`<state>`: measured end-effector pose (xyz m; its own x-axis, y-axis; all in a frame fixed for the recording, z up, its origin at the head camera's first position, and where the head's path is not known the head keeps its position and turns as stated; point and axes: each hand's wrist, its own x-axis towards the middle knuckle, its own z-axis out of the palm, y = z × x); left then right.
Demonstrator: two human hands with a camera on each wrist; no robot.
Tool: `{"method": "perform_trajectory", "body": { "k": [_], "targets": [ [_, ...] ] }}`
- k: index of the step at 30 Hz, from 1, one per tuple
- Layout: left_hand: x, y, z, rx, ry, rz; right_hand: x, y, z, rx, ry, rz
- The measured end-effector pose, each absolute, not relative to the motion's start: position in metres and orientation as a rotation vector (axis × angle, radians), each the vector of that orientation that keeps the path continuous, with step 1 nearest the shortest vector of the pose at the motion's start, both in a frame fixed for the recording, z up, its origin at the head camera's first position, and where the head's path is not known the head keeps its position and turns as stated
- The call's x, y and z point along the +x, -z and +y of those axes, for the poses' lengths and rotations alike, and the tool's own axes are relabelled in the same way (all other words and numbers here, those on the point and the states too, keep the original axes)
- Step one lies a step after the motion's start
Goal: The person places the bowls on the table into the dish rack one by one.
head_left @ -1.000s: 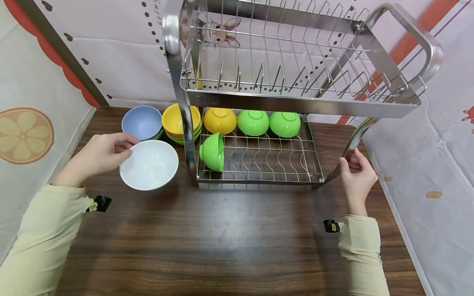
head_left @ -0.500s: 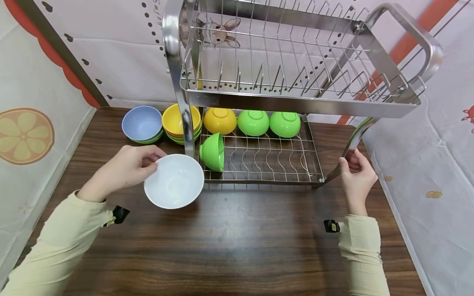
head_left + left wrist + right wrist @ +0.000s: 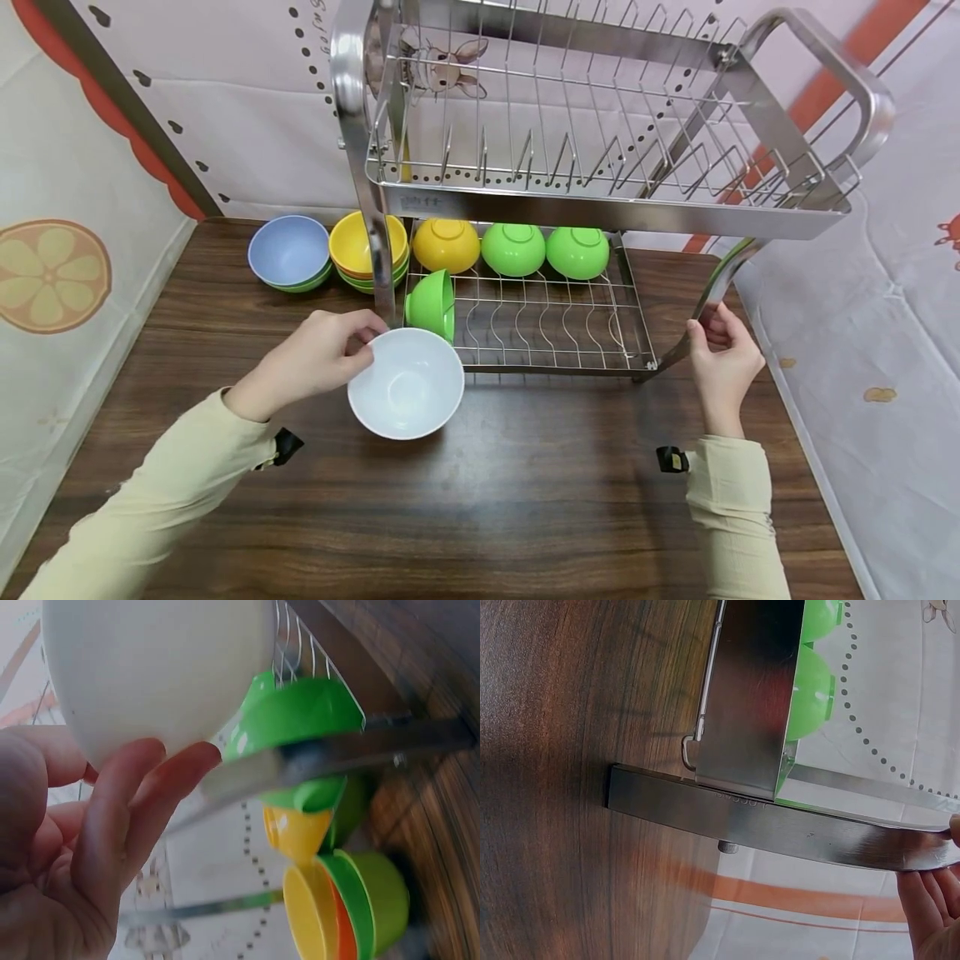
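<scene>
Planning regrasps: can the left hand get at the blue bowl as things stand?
Probably not while the left hand pinches the white bowl; otherwise nothing visible blocks its path to the blue bowl.

Right front of lower tier [image 3: 555, 370] free; left post [image 3: 378, 250] obstructs.

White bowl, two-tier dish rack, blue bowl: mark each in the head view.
White bowl [image 3: 406, 387]: head view, inner floor.
Two-tier dish rack [image 3: 615, 213]: head view, upper tier's front rail.
Blue bowl [image 3: 288, 252]: head view, inner floor.

The held bowl [image 3: 406, 387] is white, the table [image 3: 517, 508] wood-grained brown.
</scene>
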<state>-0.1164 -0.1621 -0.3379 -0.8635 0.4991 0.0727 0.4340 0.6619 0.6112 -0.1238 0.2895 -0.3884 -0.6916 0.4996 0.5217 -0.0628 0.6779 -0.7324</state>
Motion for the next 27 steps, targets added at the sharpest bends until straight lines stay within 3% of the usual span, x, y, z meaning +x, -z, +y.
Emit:
{"method": "perform_trajectory", "body": {
  "k": [16,27],
  "targets": [
    [-0.119,0.349,-0.115,0.899,-0.996,2.730,-0.124,0.388,0.291,-0.349,-0.991,-2.147],
    [-0.118,0.361,-0.100,0.970,-0.983,2.740,-0.112,0.381,0.276,-0.184,-0.859,-2.181]
  ]
}}
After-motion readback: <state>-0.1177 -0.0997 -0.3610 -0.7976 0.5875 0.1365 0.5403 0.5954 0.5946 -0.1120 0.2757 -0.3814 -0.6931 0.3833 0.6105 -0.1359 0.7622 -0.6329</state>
